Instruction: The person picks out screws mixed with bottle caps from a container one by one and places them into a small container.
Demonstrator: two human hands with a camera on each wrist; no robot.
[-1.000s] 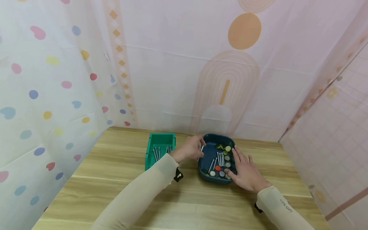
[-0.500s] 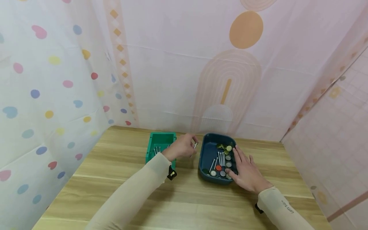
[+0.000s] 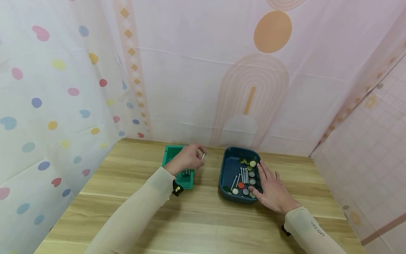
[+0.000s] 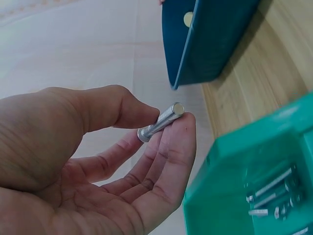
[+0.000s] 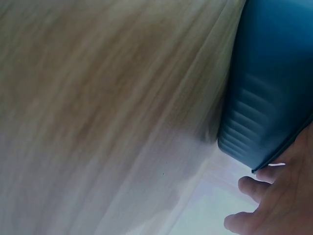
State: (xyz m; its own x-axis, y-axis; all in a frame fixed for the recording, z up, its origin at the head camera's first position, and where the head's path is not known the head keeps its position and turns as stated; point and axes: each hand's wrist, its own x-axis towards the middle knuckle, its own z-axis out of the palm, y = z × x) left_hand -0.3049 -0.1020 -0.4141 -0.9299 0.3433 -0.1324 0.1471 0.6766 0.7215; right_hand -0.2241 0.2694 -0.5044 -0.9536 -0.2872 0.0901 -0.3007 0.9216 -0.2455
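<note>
My left hand (image 3: 187, 157) pinches a silver bolt (image 4: 165, 120) between thumb and fingertips, over the right side of the green bin (image 3: 189, 184). More bolts (image 4: 274, 188) lie inside that bin, partly hidden by the hand in the head view. To the right stands a dark blue tray (image 3: 223, 165). Several bolts (image 3: 244, 175) lie in it with metallic caps (image 3: 252, 174) and one orange cap (image 3: 241, 185). My right hand (image 3: 273, 192) rests on the tray's right rim, fingers extended along it and thumb reaching over the near right corner.
Both containers stand near the back of a wood-grain table (image 3: 206, 225). A patterned curtain (image 3: 184, 88) hangs right behind the table, and a dotted one (image 3: 63, 106) borders its left side. Bare tabletop separates the bin from the tray.
My left hand has carried the bolt leftward from the blue tray's left rim to the green bin. The right hand has stayed on the tray.
</note>
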